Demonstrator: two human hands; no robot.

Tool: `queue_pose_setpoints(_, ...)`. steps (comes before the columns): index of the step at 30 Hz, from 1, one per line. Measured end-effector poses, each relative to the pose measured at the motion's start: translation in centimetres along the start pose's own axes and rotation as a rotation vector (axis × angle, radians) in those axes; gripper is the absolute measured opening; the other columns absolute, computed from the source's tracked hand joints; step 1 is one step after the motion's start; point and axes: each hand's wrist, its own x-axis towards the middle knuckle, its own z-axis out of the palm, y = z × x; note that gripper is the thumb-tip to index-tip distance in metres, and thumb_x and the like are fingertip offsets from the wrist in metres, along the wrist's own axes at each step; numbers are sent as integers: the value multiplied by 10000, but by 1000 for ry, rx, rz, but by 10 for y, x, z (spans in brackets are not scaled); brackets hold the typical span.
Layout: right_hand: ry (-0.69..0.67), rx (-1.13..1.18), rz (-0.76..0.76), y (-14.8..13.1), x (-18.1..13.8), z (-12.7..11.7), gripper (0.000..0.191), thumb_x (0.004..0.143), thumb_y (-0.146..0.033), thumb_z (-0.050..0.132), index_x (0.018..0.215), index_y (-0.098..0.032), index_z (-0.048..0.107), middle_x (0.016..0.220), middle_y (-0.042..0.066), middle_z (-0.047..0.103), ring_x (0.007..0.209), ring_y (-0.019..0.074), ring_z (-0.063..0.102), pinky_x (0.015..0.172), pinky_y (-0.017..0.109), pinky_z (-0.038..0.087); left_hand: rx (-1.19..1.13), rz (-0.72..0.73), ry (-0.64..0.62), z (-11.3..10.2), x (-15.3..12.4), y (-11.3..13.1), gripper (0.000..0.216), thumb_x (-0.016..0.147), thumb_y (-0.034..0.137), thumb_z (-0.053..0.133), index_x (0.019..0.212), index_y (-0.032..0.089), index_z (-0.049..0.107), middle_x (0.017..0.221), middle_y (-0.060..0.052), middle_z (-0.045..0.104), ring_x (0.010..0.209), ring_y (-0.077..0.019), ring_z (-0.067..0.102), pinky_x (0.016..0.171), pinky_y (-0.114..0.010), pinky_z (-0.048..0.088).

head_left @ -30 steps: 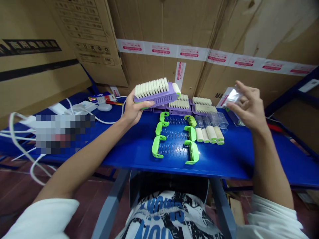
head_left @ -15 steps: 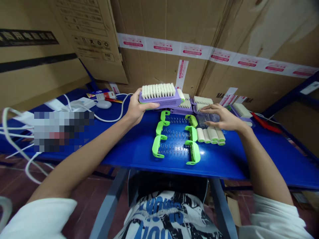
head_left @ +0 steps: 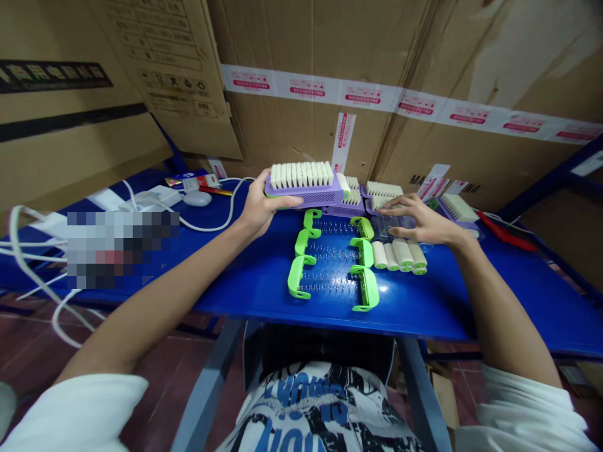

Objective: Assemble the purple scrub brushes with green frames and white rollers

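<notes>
My left hand (head_left: 258,210) is closed around the left end of a purple brush (head_left: 308,198) with rows of cream bristles facing up. A cream roller with a green end shows at the brush's right end. Fingers stretched out, my right hand (head_left: 419,221) hovers over or touches a clear plastic tray or pack (head_left: 389,227); whether they touch is hard to tell. Below the held brush, pairs of green brackets (head_left: 370,290) lie joined by metal springs (head_left: 332,254). Several cream rollers (head_left: 402,253) with green ends sit in a cluster beneath my right hand.
More purple brushes (head_left: 384,190) stand behind on the blue table (head_left: 254,282), against large cardboard boxes (head_left: 301,37). Another brush (head_left: 456,207) and a red tool (head_left: 506,232) lie at the right. White cables (head_left: 211,227), a mouse (head_left: 196,198) and a power strip (head_left: 153,196) occupy the left.
The held brush has come down very slightly with my left hand. My right hand stays almost in place, and the things on the table have not moved.
</notes>
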Motion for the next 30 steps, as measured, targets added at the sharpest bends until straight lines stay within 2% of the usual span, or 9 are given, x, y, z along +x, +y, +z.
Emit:
queue_pose_setpoints(4, 3, -2, -11, 3, -2, 0, 590, 989, -641, 786, 1513, -387, 878, 1492, 123, 794, 1495, 485, 627, 1323, 853, 459, -4, 11, -11, -2, 1, -1, 802, 493, 228, 1158, 1207, 213, 794, 1220, -68, 867, 1110, -274, 829, 989, -372, 728)
queue_pose_setpoints(6, 28, -13, 0, 2, -5, -2, 690, 985, -684, 793, 1600, -373, 827, 1524, 138, 773, 1525, 499, 606, 1334, 870, 437, 8, 7, -29, -2, 1, -1, 812, 505, 238, 1164, 1220, 212, 781, 1230, -74, 862, 1130, -288, 831, 1029, -402, 727)
queue_pose_setpoints(8, 145, -23, 14, -7, -8, -5, 857, 990, -740, 795, 1754, -364, 695, 1587, 154, 725, 1548, 499, 587, 1351, 864, 427, 22, 6, -39, -1, 0, 1, 836, 500, 248, 1178, 1232, 208, 774, 1237, -78, 860, 1144, -299, 833, 1070, -428, 722)
queue_pose_setpoints(12, 446, 47, -34, -53, -7, -2, 1024, 1018, -746, 797, 1914, -413, 433, 1721, 136, 630, 1532, 436, 641, 1329, 729, 546, 14, 0, -93, 12, -10, 9, 859, 505, 283, 1193, 1250, 209, 770, 1287, -94, 860, 1216, -330, 832, 1122, -454, 717)
queue_pose_setpoints(16, 410, 173, -119, -106, 3, 21, 1303, 927, -828, 887, 1970, -402, 232, 1879, 128, 520, 1656, 440, 591, 1324, 677, 597, 28, -13, -260, 33, -32, 15, 880, 552, 312, 1197, 1312, 234, 760, 1317, -96, 860, 1230, -350, 840, 1123, -509, 730)
queue_pose_setpoints(19, 427, 142, -164, -123, 6, 38, 1188, 975, -781, 878, 1940, -364, 325, 1853, 123, 583, 1679, 447, 600, 1384, 711, 536, 131, 71, -356, 42, -43, 16, 909, 567, 344, 1203, 1363, 259, 772, 1316, -97, 857, 1257, -386, 842, 1175, -594, 711)
queue_pose_setpoints(23, 534, 80, -100, -125, 4, 45, 1091, 972, -704, 898, 1893, -383, 411, 1800, 105, 648, 1620, 454, 669, 1350, 744, 562, 193, 197, -382, 41, -42, 15, 1017, 636, 345, 1165, 1563, 280, 751, 1579, -140, 785, 1512, -432, 748, 1322, -611, 624)
queue_pose_setpoints(27, 606, 21, -110, -131, 2, 51, 948, 993, -634, 875, 1821, -359, 506, 1701, 129, 728, 1533, 456, 734, 1277, 740, 623, 179, 209, -426, 36, -40, 10, 1082, 673, 262, 1068, 1686, 272, 688, 1667, -170, 747, 1593, -436, 701, 1362, -585, 583)
queue_pose_setpoints(30, 614, 2, -71, -138, 3, 58, 928, 990, -644, 861, 1801, -332, 536, 1622, 151, 770, 1504, 475, 740, 1278, 754, 615, 207, 199, -379, 36, -44, 5, 1049, 663, 186, 950, 1677, 254, 692, 1701, -176, 729, 1614, -448, 683, 1418, -619, 514)
